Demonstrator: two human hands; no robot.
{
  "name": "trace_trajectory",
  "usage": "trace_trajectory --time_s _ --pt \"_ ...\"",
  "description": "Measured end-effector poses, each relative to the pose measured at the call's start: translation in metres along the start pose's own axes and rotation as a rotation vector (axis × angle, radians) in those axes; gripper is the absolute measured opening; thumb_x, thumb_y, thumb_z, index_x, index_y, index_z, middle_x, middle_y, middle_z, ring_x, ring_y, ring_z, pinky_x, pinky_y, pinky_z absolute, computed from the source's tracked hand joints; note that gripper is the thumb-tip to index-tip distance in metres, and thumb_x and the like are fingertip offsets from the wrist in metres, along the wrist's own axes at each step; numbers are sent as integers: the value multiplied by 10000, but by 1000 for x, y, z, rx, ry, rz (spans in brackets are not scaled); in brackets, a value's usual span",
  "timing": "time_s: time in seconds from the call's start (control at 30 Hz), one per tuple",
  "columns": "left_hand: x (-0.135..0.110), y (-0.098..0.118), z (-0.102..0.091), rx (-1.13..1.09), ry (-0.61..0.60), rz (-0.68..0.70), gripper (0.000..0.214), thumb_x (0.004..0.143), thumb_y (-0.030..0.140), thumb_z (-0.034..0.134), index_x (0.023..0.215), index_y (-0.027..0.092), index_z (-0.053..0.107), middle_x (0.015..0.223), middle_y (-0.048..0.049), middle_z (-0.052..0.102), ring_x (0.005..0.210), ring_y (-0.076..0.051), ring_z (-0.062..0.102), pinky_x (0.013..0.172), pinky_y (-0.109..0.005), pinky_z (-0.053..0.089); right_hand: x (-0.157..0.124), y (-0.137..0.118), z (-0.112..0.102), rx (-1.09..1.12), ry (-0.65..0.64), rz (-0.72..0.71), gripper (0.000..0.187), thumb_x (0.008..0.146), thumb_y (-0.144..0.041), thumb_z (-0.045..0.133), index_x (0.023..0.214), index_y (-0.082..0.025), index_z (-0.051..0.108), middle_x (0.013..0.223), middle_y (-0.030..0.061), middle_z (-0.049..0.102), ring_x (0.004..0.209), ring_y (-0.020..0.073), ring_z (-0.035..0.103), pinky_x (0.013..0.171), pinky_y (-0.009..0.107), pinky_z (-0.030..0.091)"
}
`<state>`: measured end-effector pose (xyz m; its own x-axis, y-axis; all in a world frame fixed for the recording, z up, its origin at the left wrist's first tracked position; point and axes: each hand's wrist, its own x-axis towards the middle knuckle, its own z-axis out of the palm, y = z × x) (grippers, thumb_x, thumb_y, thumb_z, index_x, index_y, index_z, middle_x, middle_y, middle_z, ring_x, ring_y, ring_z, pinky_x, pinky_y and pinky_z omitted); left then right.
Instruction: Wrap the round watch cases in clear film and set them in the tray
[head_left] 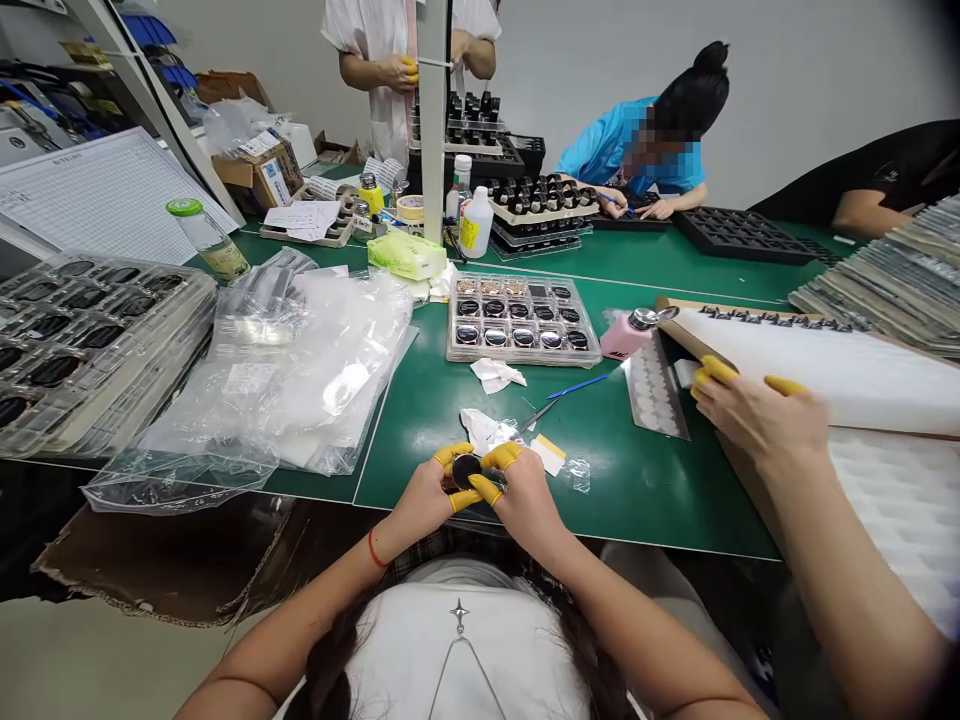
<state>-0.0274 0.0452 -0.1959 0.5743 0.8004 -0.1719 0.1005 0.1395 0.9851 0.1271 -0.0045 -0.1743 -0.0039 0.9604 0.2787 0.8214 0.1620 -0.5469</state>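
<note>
Both hands meet at the table's front edge around a round watch head with a dark face (466, 472). My left hand (426, 497), with yellow finger cots, grips its left side. Pinching it from the right is my right hand (525, 495), also in yellow cots. Crumpled white tissue (484, 428) lies just beyond my fingers. Metal tweezers (536, 416) rest against it, close to a blue stick (576, 387). A yellow-and-white piece of paper (549, 454) and a small clear film (580, 475) sit right of my hands. Farther back stands a clear compartment tray (525, 352) of round watch heads.
A co-worker's hand (765, 415) reaches in from the right over a box with white foam (832, 365). A pink pump bottle (627, 335) stands nearby. Clear plastic bags (300, 370) and stacked trays (97, 340) fill the left. Other people work across the table.
</note>
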Motion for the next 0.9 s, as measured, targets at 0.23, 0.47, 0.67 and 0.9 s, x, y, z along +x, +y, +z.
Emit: trace_trajectory --time_s 0.23,0.47,0.67,0.9 --pt "3 1 -2 -5 2 -8 622 666 174 695 1236 142 449 1000 -90 683 846 -200 666 772 -322 531 -1 -12 6 14 -23 -144 99 827 -213 585 922 -204 559 819 22 605 814 191 536 997 476 300" --pt "3 -2 -2 289 46 84 498 688 107 599 1176 174 528 918 -49 696 808 -192 651 737 -302 509 4 -18 11 -205 -5 -170 45 804 -182 570 764 -202 567 728 19 598 764 194 506 984 447 304" --pt "0 3 -7 6 -65 -49 580 650 217 727 1176 170 489 869 -25 668 784 -172 650 732 -289 520 20 10 -8 -278 46 -150 157 802 -106 475 693 -194 546 684 40 571 726 198 479 847 399 381" --pt "1 5 -9 240 34 -9 471 671 209 682 1113 159 529 834 -45 679 755 -205 651 670 -300 506 18 -7 -15 -153 -8 -219 74 815 -245 568 763 -193 569 753 46 599 757 202 492 744 356 401"
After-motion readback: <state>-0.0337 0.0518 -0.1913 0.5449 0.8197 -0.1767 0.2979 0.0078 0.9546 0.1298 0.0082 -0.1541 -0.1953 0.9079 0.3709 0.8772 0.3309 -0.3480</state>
